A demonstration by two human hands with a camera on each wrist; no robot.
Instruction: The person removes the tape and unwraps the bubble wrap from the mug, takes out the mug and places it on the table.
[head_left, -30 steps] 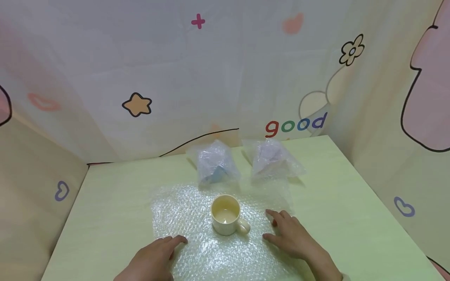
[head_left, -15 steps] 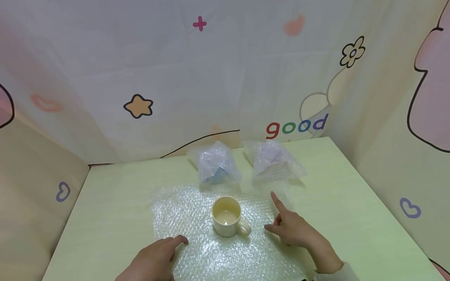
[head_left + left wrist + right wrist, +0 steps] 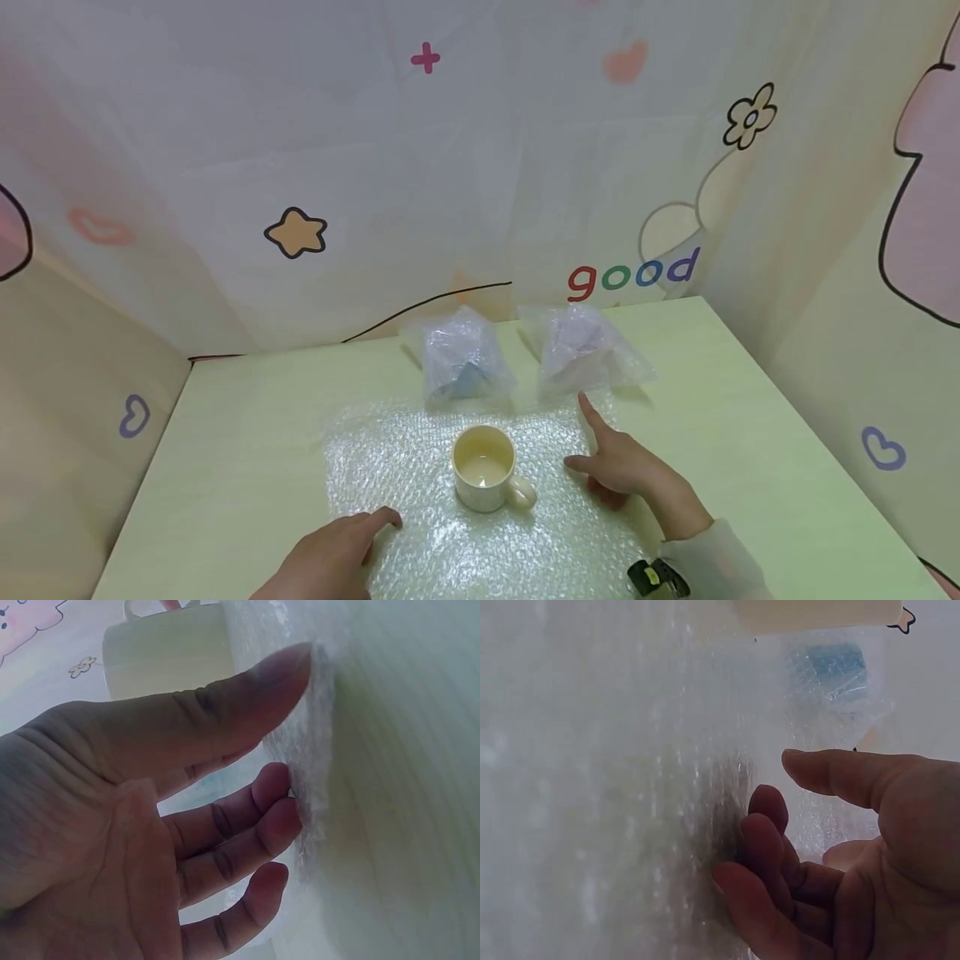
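Observation:
A cream mug (image 3: pixel 482 471) stands upright on a flat sheet of bubble wrap (image 3: pixel 442 550), its handle pointing right. Left of the mug, my left hand (image 3: pixel 330 550) rests at the sheet's left edge; in the left wrist view its fingertips touch the bubble wrap (image 3: pixel 319 750) and the thumb lies apart from them. My right hand (image 3: pixel 622 465) is over the sheet's right side, with index finger stretched forward toward a wrapped bundle. Its other fingers bend loosely and hold nothing, as the right wrist view shows, where the mug (image 3: pixel 817 613) is cut off at the top.
Two bubble-wrapped bundles stand at the back: one with a blue patch (image 3: pixel 461 354), and a pale one (image 3: pixel 577 346) to its right. Behind the light green table (image 3: pixel 240 433) hangs a printed curtain (image 3: pixel 412 183). A dark device (image 3: pixel 656 577) sits at my right sleeve.
My right hand has slid forward along the sheet's right side, its index finger now stretched out toward the back. The left hand and the mug have stayed in place.

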